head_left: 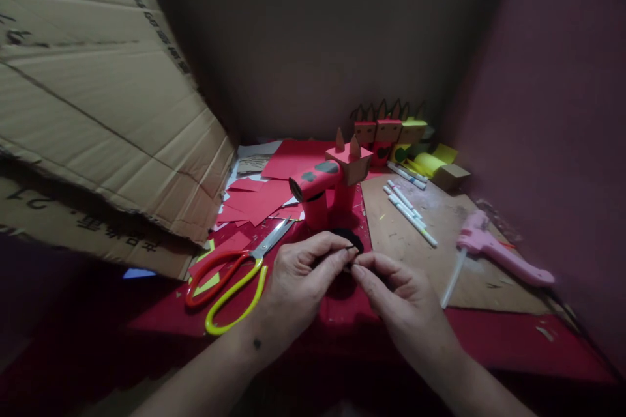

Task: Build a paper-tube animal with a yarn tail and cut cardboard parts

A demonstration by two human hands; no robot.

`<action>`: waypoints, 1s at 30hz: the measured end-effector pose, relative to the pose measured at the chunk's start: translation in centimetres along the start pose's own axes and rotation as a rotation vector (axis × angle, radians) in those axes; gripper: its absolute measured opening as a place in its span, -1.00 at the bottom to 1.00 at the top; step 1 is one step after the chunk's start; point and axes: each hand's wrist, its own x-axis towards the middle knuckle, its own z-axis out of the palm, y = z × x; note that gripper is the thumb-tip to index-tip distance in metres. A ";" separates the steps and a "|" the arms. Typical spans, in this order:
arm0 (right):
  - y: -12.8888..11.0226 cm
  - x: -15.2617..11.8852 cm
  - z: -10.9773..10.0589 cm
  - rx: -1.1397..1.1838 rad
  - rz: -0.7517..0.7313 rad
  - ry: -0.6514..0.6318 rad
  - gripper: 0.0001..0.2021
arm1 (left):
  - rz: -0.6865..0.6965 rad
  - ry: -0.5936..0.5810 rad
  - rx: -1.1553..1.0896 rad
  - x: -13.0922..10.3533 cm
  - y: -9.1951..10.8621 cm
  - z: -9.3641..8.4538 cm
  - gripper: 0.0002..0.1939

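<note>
Fingers of the left hand [299, 277] are closed in a pinch on a small dark piece [348, 234], which is held low over the worktop [342, 332], between the two hands. The fingertips of the right hand [408, 293] are brought close together at its near edge, though whether anything is gripped by them cannot be told. The dark piece is partly hidden; it is judged thin, light and rather soft, easily bent or creased, so it is best taken by the rim with a light pinch. Just beyond, a red tube with grey patches [320, 177] is set sideways; it can be judged light and stiff but crushable, best cradled around its middle. The eared box head [349, 159] beside it is probably better lifted by its flat sides than by its thin ears. To the left, the scissors [239, 273] are left partly open, heavier and best held by the handles. Farther right, the pink glue gun [489, 247] is best taken by its grip, clear of the nozzle.
</note>
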 end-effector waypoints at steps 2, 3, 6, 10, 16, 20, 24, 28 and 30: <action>0.2 -0.1 0.1 0.067 0.024 -0.006 -0.85 | -0.063 0.009 -0.126 0.2 0.1 0.0 -0.91; 0.4 -0.1 0.2 0.116 0.041 -0.014 -0.85 | -0.092 0.007 -0.185 0.3 0.1 0.0 -0.91; 0.7 0.0 0.5 0.303 0.098 -0.043 -0.86 | -0.171 -0.007 -0.347 0.5 0.0 0.2 -0.92; 0.8 0.4 1.0 0.471 0.206 -0.035 -0.87 | -0.246 -0.027 -0.457 0.5 0.0 0.4 -0.91; 0.8 0.7 1.6 0.611 0.292 0.035 -0.82 | -0.283 -0.114 -0.535 0.3 -0.3 0.2 -0.80; 0.5 0.6 1.7 0.659 0.266 0.055 -0.87 | -0.270 -0.133 -0.458 -0.1 -0.3 0.1 -0.74; 0.5 0.5 2.0 0.587 0.134 0.127 -0.91 | -0.217 -0.119 -0.307 -0.8 0.0 0.4 -0.91; 1.1 0.5 2.4 0.472 0.002 0.208 -0.96 | -0.125 -0.100 -0.186 -1.4 -0.1 0.9 -0.90; 1.3 0.4 2.5 0.415 -0.037 0.231 -0.95 | -0.073 -0.065 -0.112 -1.6 -0.2 1.2 -0.88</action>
